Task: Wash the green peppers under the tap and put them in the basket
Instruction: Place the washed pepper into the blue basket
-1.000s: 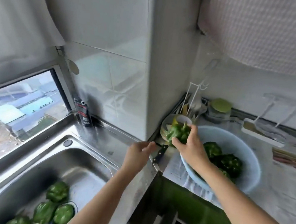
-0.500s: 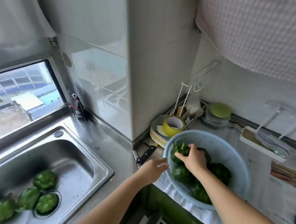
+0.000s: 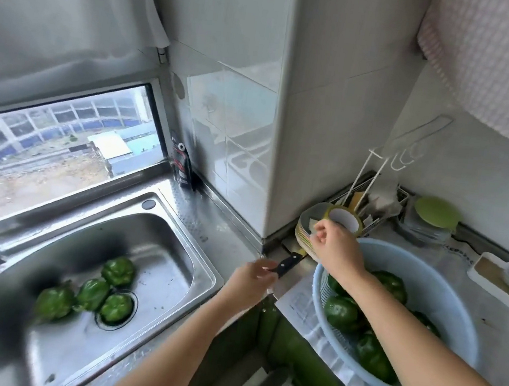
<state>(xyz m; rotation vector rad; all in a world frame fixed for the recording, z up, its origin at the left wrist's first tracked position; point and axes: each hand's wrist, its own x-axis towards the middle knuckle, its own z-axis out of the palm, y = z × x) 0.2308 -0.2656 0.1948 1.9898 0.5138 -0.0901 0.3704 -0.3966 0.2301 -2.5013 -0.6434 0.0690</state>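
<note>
a: where are the green peppers now?
b: in two lots. four peppers in the sink (image 3: pixel 92 294) lie bunched at the drain of the steel sink (image 3: pixel 205 261) on the left, one of them right on the strainer. the peppers in the basket (image 3: pixel 341 312) are piled against the near wall of the pale blue basket (image 3: pixel 430 274), which stands on the desk (image 3: pixel 492 315) at the right, on a white cloth (image 3: pixel 299 309).
a: and the right hand?
b: the right hand (image 3: pixel 336 247) is above the basket's far left rim, just beside a roll of tape (image 3: pixel 345 219) resting on a stack of plates (image 3: pixel 302 235). its fingers (image 3: pixel 317 233) are curled in loosely, and i see nothing held in them. the forearm crosses over the basket.
a: the left hand?
b: the left hand (image 3: pixel 253 281) hangs over the desk edge between sink and basket, its back to the camera. its fingers are bent down and slack, with no grip on anything that i can see. a black knife handle (image 3: pixel 289 263) ends just by them; whether they touch it i cannot tell.
a: anything else?
b: a window (image 3: pixel 59 141) behind the sink, and a green-lidded container (image 3: pixel 436 213) by the wall beyond the basket.
</note>
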